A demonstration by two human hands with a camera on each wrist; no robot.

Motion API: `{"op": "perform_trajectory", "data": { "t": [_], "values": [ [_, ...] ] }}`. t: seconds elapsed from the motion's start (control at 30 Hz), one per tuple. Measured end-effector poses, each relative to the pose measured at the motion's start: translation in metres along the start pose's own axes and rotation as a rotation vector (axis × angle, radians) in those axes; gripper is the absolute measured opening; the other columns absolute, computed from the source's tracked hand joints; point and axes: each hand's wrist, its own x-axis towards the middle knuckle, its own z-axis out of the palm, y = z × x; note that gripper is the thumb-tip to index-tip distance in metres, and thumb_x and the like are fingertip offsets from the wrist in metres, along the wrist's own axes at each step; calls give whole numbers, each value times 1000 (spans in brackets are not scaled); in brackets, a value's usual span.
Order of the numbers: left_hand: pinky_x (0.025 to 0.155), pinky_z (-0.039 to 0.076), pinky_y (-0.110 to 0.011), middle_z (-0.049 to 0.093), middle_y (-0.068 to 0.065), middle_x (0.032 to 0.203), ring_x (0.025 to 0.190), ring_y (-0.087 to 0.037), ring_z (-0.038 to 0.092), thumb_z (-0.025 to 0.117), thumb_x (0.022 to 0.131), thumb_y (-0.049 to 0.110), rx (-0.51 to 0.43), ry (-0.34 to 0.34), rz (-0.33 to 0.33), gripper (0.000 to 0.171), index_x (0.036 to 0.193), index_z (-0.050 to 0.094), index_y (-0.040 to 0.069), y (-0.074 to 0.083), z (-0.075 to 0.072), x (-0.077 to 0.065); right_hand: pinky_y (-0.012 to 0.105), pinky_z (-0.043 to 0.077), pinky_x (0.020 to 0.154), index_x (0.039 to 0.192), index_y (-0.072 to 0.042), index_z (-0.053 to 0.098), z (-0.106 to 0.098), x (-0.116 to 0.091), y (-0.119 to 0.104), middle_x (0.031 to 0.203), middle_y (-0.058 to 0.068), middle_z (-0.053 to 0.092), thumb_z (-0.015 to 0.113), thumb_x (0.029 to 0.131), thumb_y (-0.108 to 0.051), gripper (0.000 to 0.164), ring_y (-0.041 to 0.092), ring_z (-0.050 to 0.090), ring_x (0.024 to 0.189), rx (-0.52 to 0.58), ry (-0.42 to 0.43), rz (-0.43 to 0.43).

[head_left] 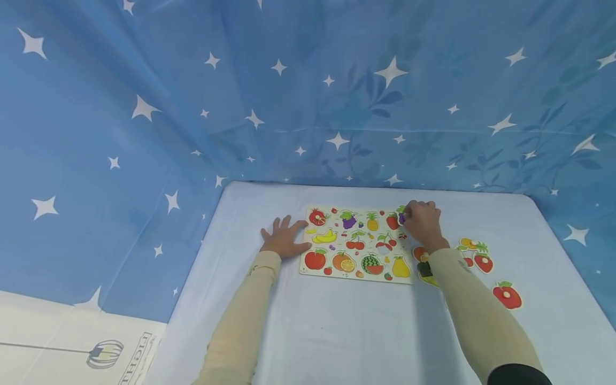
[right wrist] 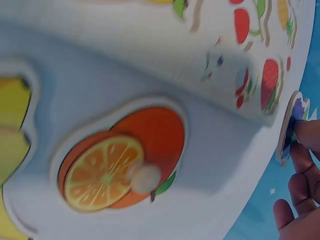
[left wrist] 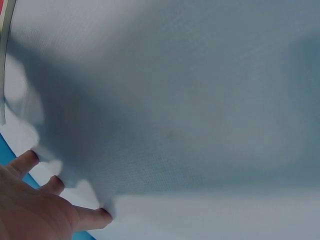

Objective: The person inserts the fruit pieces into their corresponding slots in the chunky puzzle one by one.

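Note:
A white puzzle board (head_left: 368, 238) printed with fruit lies flat on the table. My left hand (head_left: 285, 239) rests at its left edge with fingers spread; in the left wrist view the fingers (left wrist: 92, 218) reach over the white cloth. At the board's far right corner my right hand (head_left: 423, 222) pinches a grape puzzle piece (right wrist: 296, 117) between thumb and finger. The right wrist view has that piece standing on edge, beside the strawberry (right wrist: 270, 82) on the board. Part of the piece is hidden by the fingers.
An orange puzzle piece (right wrist: 100, 195) with a round knob lies right of the board, beside a yellow piece (right wrist: 12, 110). Farther right are a strawberry piece (head_left: 483, 262), a pineapple piece (head_left: 480, 247) and a red apple piece (head_left: 507, 297). A blue starry curtain (head_left: 298, 96) hangs behind the table.

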Motion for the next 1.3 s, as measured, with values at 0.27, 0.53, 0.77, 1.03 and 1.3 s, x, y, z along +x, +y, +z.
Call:
{"op": "perform_trajectory", "data": {
  "t": [0.27,0.53,0.77,1.03,1.3],
  "values": [
    [103,14,-76,19,-7,161,147,-40,10,58,83,68,7,15,2,70,146,35,46,1,0,-4,59,33,82,91,2,60,8,7,-20,89,22,63,62,88,-2,6,39,43,90,27,-2,-43],
    [104,12,-76,16,-8,162,147,-41,7,59,84,67,-7,11,-1,72,147,34,46,2,-3,-4,58,32,86,93,1,61,14,17,-39,90,19,64,63,88,-2,6,38,44,94,21,-18,-63],
    [104,11,-77,15,-7,162,147,-40,6,59,84,68,1,5,-5,72,147,32,47,0,-2,0,59,33,82,91,0,62,24,20,-54,88,18,64,61,89,-4,4,38,44,90,43,-24,-90],
    [103,13,-76,16,-8,162,147,-41,8,59,85,66,-1,3,-4,69,146,34,46,1,-6,-2,60,34,85,92,-1,62,36,19,-71,89,18,64,62,89,-5,5,38,45,91,67,-66,-107],
    [103,12,-77,16,-7,163,147,-42,8,59,85,66,0,6,-2,68,146,34,48,-1,-3,0,58,36,84,89,-3,63,50,18,-83,86,15,64,63,91,-6,3,37,47,90,66,-65,-124]
  ]
}}
